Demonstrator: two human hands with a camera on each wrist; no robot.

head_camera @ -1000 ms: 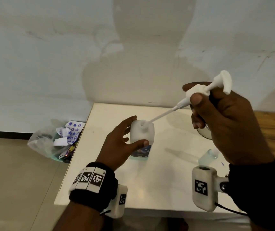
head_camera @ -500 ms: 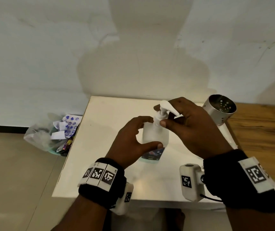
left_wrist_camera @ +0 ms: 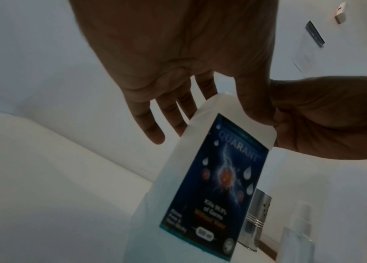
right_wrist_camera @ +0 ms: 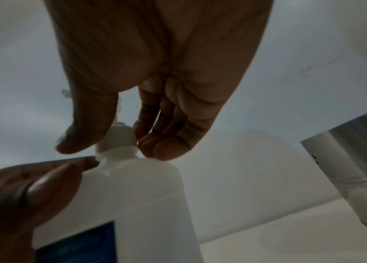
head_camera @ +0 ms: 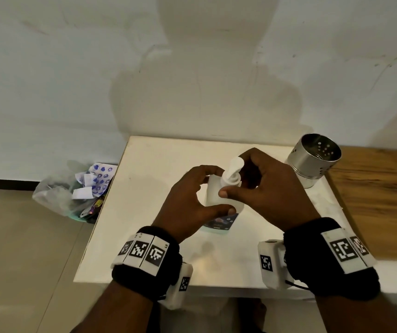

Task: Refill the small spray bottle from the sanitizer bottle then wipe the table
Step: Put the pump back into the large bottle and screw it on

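Note:
The white sanitizer bottle [head_camera: 213, 195] with a blue label [left_wrist_camera: 218, 178] stands upright on the white table [head_camera: 144, 212]. My left hand [head_camera: 207, 188] grips its body, thumb on the front and fingers behind. The white pump [head_camera: 235, 165] sits in the bottle's neck. My right hand [head_camera: 238, 186] pinches the pump collar [right_wrist_camera: 119, 140] between thumb and fingertips. The small clear spray bottle [left_wrist_camera: 299, 231] stands to the right of the sanitizer bottle. It shows only in the left wrist view; in the head view my right hand hides it.
A perforated steel cup [head_camera: 313, 162] stands at the table's back right, beside a wooden surface [head_camera: 380, 200]. On the floor to the left of the table lies a plastic bag of rubbish [head_camera: 77, 193]. A wall [head_camera: 192, 68] runs close behind.
A second ago my right hand held the pump raised, its tube slanting into the bottle. The pump has since come down into the neck, and the hand now pinches its collar.

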